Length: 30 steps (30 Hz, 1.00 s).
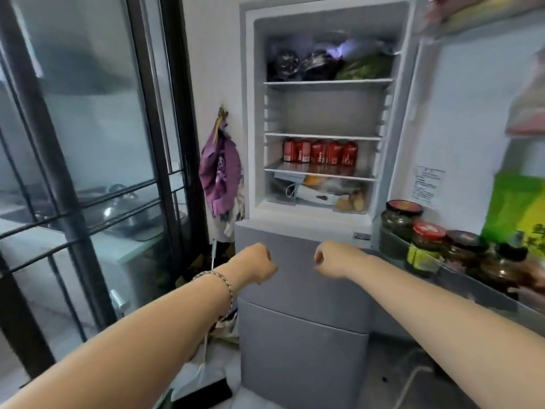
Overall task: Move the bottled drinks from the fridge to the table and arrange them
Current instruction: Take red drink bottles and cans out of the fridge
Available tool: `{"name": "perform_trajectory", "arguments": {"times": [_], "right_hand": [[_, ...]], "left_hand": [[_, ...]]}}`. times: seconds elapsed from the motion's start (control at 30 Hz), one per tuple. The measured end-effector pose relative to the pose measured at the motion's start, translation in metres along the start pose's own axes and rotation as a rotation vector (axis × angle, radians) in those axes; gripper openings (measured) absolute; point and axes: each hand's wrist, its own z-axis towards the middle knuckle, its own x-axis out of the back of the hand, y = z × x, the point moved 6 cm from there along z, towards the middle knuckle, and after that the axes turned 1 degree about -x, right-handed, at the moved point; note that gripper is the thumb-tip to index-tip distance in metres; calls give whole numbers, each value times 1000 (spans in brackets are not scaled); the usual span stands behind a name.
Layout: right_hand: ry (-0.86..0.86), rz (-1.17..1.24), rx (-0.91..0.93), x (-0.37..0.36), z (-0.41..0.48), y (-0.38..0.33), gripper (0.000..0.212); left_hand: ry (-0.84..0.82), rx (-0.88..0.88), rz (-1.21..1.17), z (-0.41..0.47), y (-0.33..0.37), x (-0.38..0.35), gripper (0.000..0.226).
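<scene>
Stretched forward on both arms, left hand (259, 262) and right hand (331, 258) curled into fists (holding nothing), side by side, apart.

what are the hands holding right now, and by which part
Nothing: the left hand and right hand are curled and empty; the drinks sit on a fridge shelf.

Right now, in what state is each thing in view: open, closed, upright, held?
fridge door, open
red drinks, upright in a row on a shelf
jars, upright in door rack, lids on
lower drawer, closed
left hand, curled, holding nothing
right hand, curled, holding nothing
</scene>
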Motion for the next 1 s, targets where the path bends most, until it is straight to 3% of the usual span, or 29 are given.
{"name": "perform_trajectory", "arguments": {"times": [0.23, 0.47, 0.57, 0.7, 0.83, 0.93, 1.0], "right_hand": [[179, 82, -29, 77, 148, 46, 30], [499, 480, -145, 108, 282, 68, 24], [597, 546, -136, 120, 333, 71, 20], [610, 547, -214, 136, 402, 87, 27], [581, 542, -304, 153, 485, 114, 32], [471, 480, -339, 156, 537, 127, 33], [407, 420, -335, 154, 573, 133, 50]], "left_hand": [[160, -70, -64, 169, 42, 59, 22], [372, -182, -277, 313, 44, 79, 7], [413, -234, -360, 373, 44, 91, 15], [386, -257, -324, 454, 47, 108, 33], [378, -262, -296, 543, 60, 120, 37], [290, -182, -302, 603, 67, 112, 49], [211, -110, -257, 641, 72, 100, 65]]}}
